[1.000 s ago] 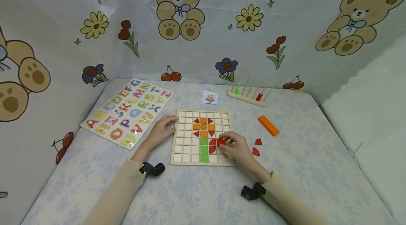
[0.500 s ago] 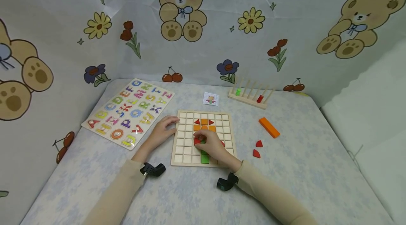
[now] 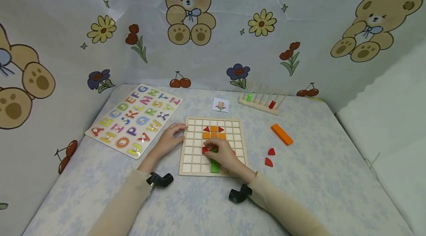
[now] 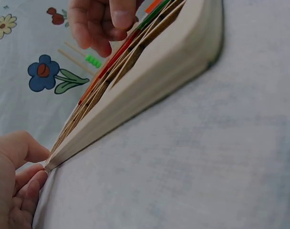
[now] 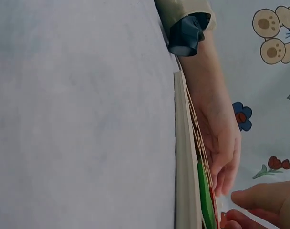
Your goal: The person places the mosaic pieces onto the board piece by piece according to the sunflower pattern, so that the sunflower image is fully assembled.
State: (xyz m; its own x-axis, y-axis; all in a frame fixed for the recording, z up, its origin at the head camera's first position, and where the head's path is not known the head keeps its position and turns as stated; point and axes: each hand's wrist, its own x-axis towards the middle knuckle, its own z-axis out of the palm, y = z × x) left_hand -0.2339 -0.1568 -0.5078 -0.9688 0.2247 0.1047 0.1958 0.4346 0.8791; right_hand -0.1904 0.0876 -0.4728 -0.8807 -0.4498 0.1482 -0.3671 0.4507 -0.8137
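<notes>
A: Biggest first: what's sitting where on the table (image 3: 199, 206)?

B: Alphabet puzzle board (image 3: 134, 117) is lying far left, close to the table's left edge. The wooden grid board (image 3: 189, 154) is sitting centre, w/ wide bare cloth in front of it and more to the right. Peg rack (image 3: 263, 101) is standing at the back near the curtain, w/ a small pattern card (image 3: 220, 104) lying btwn it and the grid.

A: What's the grid holding?

B: Orange squares and red triangles in the upper cells, green squares (image 3: 215, 167) running down the middle col. Most outer cells are showing bare wood.

A: Hands?

B: Left hand (image 3: 169, 140) is resting at the grid's left edge, fingers loosely bent against the rim, gripping nothing I can see. Right hand (image 3: 223, 152) is lying over the grid's middle, fingertips curled, pinching a red piece (image 3: 205, 150) just left of the green col.

A: Loose bits?

B: Orange bar (image 3: 281, 134) lying right of the grid, well apart; two red quarter pieces (image 3: 269, 156) lying btwn bar and grid, nearer the front.
</notes>
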